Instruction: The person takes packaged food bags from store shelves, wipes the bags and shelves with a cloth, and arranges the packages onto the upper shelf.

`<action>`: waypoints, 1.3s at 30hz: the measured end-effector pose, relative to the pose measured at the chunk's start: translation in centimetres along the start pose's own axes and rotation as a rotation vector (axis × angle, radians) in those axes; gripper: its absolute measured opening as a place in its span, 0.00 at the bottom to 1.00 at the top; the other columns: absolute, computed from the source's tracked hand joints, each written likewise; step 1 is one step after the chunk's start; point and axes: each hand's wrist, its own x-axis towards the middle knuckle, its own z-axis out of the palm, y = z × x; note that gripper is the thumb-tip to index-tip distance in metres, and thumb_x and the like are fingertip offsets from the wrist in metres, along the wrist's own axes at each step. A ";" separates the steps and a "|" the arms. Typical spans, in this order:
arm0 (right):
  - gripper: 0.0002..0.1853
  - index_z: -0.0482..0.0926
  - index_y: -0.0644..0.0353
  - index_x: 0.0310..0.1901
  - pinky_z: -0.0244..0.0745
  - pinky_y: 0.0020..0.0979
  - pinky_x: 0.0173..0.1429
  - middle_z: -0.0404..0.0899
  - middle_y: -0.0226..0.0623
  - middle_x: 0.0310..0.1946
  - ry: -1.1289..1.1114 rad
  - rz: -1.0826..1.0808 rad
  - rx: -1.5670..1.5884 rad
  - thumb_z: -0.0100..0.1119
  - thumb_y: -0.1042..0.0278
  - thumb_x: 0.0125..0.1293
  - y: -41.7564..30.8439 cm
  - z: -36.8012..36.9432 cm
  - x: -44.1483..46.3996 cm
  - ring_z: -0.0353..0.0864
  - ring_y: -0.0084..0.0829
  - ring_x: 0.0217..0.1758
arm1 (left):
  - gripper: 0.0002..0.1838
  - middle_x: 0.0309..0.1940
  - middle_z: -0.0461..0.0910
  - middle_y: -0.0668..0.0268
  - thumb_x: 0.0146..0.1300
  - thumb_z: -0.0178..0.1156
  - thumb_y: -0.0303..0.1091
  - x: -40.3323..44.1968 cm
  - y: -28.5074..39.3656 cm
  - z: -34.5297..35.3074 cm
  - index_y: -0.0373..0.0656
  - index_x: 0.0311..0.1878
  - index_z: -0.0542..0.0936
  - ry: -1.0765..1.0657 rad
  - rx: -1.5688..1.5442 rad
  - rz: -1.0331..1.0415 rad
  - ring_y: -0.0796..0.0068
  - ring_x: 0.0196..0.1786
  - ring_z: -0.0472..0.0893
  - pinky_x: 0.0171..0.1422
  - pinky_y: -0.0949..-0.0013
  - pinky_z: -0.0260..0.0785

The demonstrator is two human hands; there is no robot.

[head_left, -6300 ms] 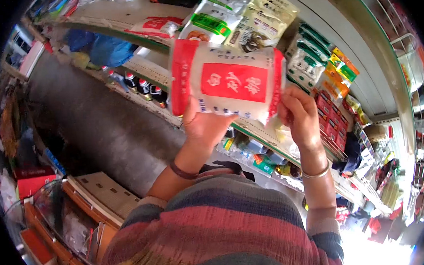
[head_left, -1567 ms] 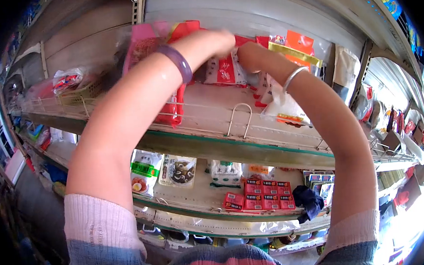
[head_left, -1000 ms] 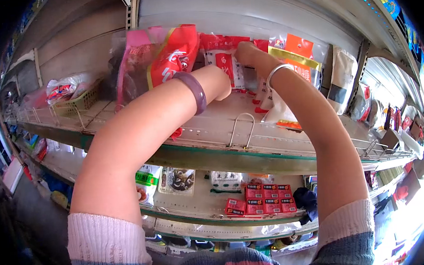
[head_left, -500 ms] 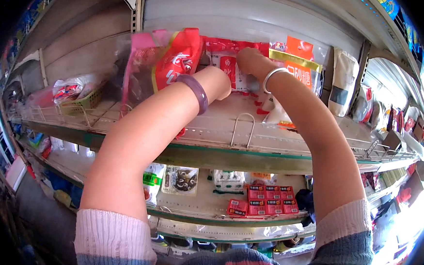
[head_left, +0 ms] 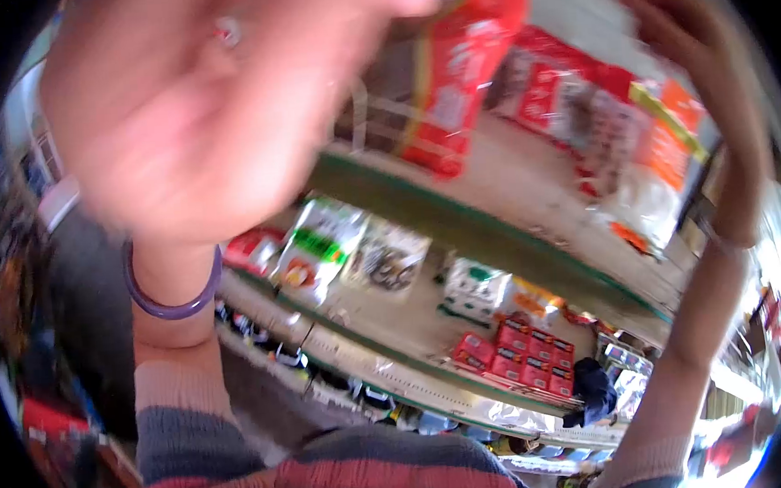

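Large and smeared by motion, my left hand point(head_left: 213, 121) is raised close to the camera at the upper left, fingers apart, holding nothing visible. My right hand point(head_left: 686, 33) is up at the top right, above the upper shelf, with its fingers loosely apart and nothing seen in them. Between the hands a red bag point(head_left: 465, 78) stands on the upper shelf. To its right are red-and-white bags point(head_left: 547, 96) and an orange-and-white bag point(head_left: 659, 169), the latter below my right hand. Neither hand touches these bags.
The upper shelf edge point(head_left: 497, 228) crosses the view at a slant. Below it, the lower shelf holds a green-banded packet point(head_left: 317, 248), small red boxes point(head_left: 531, 356) and dark cloth point(head_left: 592, 393). Bottles stand lower down.
Both hands have left the red-and-white bags. My left hand has come up and left, close to the camera; my right hand has moved up and right. The view has tilted.
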 end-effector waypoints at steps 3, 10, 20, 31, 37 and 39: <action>0.11 0.76 0.61 0.37 0.66 0.21 0.40 0.75 0.38 0.32 0.257 0.206 -0.082 0.51 0.65 0.58 -5.6 3.7 -10.9 0.72 0.24 0.34 | 0.12 0.31 0.78 0.52 0.60 0.41 0.22 -6.9 -0.7 -7.3 0.27 0.40 0.74 0.199 -0.001 -0.138 0.69 0.27 0.79 0.33 0.75 0.71; 0.07 0.77 0.61 0.24 0.66 0.33 0.26 0.73 0.39 0.19 -0.597 -0.138 0.349 0.63 0.69 0.46 -9.3 15.0 -20.7 0.73 0.36 0.22 | 0.18 0.37 0.77 0.50 0.57 0.54 0.41 -28.4 -11.4 -13.5 0.37 0.45 0.76 -0.501 0.749 -1.052 0.59 0.38 0.78 0.44 0.63 0.69; 0.10 0.79 0.58 0.39 0.72 0.31 0.28 0.78 0.43 0.27 -0.663 0.228 0.525 0.58 0.68 0.55 -11.3 25.0 -26.7 0.78 0.36 0.23 | 0.28 0.45 0.76 0.50 0.59 0.47 0.55 -40.2 -18.6 -14.4 0.37 0.46 0.76 -1.472 0.920 -1.126 0.57 0.48 0.76 0.52 0.63 0.67; 0.12 0.76 0.61 0.42 0.72 0.35 0.33 0.77 0.45 0.25 -0.614 0.381 0.728 0.55 0.65 0.58 -13.6 28.8 -24.5 0.78 0.41 0.27 | 0.16 0.24 0.78 0.62 0.56 0.55 0.44 -45.7 -21.7 -13.6 0.38 0.34 0.77 -0.972 0.059 -1.877 0.68 0.25 0.76 0.29 0.63 0.68; 0.15 0.74 0.61 0.42 0.71 0.40 0.39 0.77 0.50 0.30 -0.500 0.208 0.980 0.52 0.58 0.59 -18.1 43.0 -17.4 0.78 0.43 0.34 | 0.09 0.15 0.69 0.72 0.50 0.61 0.37 -46.7 -22.2 -14.6 0.43 0.31 0.76 -0.741 -0.101 -2.015 0.79 0.18 0.67 0.19 0.72 0.55; 0.16 0.73 0.59 0.38 0.70 0.43 0.36 0.76 0.50 0.30 -0.498 0.099 0.940 0.50 0.54 0.59 -19.5 46.5 -14.7 0.77 0.45 0.34 | 0.10 0.21 0.73 0.70 0.50 0.60 0.33 -46.8 -22.6 -14.7 0.43 0.36 0.76 -0.463 -0.293 -1.978 0.78 0.22 0.70 0.22 0.72 0.60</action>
